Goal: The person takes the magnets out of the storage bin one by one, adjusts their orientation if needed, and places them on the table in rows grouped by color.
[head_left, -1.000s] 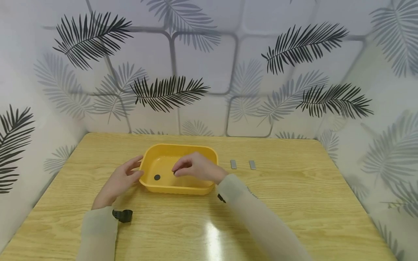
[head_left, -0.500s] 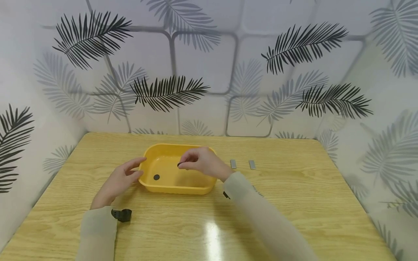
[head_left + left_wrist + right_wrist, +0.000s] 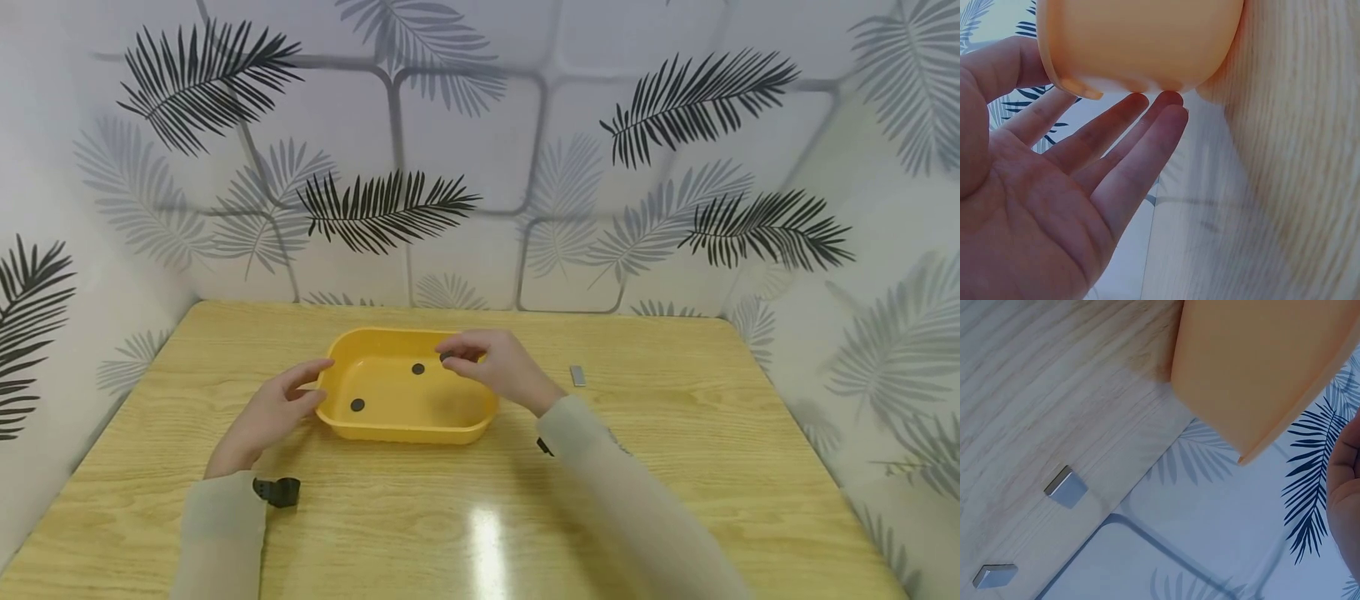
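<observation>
A yellow plastic bin (image 3: pixel 408 436) stands on the table, with two small dark round discs on its floor, one disc (image 3: pixel 357 405) near the front left and another disc (image 3: pixel 417 368) toward the back. Between thumb and fingers, my right hand (image 3: pixel 510 367) pinches a similar dark disc (image 3: pixel 446 357) over the bin's right part. My left hand (image 3: pixel 273 412) is at the bin's left end, its fingertips (image 3: pixel 1169 119) right at the outer wall and rim. Only part of the right hand (image 3: pixel 1344 494) shows in the right wrist view, its fingertips hidden.
Right of the bin lies a small grey rectangular piece (image 3: pixel 577 376). The right wrist view shows two such pieces, one grey piece (image 3: pixel 1067 489) nearer the bin and one farther off. A leaf-patterned wall (image 3: pixel 465 150) backs the wooden table (image 3: pixel 375 517).
My right hand has moved right and toward the back with a disc in its fingers, uncovering another disc on the bin floor and covering one grey piece. The left hand stays.
</observation>
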A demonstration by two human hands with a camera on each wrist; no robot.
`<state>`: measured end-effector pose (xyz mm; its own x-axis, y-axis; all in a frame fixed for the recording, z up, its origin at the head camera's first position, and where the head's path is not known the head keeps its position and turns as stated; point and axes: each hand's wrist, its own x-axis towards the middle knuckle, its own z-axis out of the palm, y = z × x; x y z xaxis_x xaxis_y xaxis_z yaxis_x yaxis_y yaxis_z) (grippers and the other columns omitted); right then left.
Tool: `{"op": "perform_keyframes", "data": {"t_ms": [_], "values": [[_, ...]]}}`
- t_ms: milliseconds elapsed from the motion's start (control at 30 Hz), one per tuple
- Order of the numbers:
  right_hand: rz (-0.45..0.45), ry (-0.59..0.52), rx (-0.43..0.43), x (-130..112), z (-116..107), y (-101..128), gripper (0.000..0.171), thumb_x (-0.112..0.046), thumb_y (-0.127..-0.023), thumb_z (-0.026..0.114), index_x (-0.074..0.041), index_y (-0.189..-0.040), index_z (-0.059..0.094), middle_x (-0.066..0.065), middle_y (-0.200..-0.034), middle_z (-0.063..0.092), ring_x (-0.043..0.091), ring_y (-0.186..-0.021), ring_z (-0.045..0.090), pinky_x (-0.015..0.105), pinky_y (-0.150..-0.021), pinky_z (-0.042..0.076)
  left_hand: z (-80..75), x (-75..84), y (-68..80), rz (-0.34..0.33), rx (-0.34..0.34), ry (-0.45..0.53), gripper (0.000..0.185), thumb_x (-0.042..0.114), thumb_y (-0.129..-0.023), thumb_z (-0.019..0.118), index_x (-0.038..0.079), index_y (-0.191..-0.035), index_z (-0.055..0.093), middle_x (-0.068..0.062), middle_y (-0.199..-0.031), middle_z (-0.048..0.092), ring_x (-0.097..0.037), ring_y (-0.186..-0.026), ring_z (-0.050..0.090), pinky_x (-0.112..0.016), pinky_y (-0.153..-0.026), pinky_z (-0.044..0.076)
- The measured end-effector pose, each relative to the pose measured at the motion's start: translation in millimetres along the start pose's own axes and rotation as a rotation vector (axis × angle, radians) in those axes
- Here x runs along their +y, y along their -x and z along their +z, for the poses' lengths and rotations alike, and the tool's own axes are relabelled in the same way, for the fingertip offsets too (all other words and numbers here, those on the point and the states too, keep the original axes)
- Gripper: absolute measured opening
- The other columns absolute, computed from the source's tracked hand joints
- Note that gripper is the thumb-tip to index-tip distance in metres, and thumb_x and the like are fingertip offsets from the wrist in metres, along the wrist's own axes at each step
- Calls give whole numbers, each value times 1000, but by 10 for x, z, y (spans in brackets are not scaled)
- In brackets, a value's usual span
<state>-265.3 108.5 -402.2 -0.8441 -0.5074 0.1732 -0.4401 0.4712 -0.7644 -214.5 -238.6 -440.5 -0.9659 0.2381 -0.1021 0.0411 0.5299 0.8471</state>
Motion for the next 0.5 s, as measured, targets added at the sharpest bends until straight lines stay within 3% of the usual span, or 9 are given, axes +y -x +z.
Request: {"op": "perform_keyframes", "data": {"t_ms": [267, 500], "values": [[41, 24, 16, 50, -95, 74, 27, -24, -97, 74, -17, -123, 75, -1, -102, 77, 12, -91, 68, 30, -83, 59, -1, 2, -3, -8, 6, -5, 56, 23, -108, 54, 15, -161, 37, -24, -166, 33, -47, -141, 50, -57, -112, 49], [23, 1, 26, 69, -141, 121, 29, -19, -95, 75, -16, -125, 73, 2, -102, 76, 15, -93, 68, 37, -87, 60, -2, 12, -2, -6, 8, -9, 55, 22, -108, 54, 13, -160, 38, -25, -165, 34, -47, -139, 52, -55, -110, 52]]}}
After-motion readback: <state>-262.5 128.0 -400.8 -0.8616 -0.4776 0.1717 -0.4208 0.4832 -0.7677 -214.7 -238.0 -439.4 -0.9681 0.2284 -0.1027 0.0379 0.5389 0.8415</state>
